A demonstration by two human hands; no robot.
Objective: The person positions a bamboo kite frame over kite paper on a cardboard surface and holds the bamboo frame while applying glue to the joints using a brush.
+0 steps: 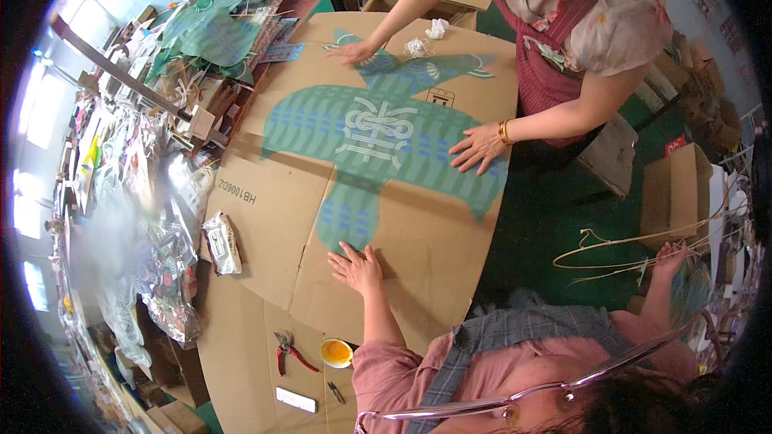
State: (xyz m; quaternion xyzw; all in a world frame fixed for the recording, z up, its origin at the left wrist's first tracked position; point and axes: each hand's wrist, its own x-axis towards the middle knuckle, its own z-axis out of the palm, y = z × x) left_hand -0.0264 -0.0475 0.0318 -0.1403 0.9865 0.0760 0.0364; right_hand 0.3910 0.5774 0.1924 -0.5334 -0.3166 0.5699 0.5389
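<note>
Matt, creased brown cardboard point(261, 253) tops the desk point(434, 265), under a thin, smooth green-and-blue patterned sheet point(305, 124), whether cloth or film cannot be told. Near the left edge lies a glossy white plastic packet point(221, 245); toward the near edge, red-handled pliers point(287, 345) pair dark metal with smooth, plastic-looking grips beside a smooth white round bowl point(341, 366). Crumpled white tissue paper point(437, 28) sits by the far edge. Beyond the left edge, clear plastic bags point(173, 305) gleam; off the right, pale thin strips point(556, 260) look like smooth wood.
</note>
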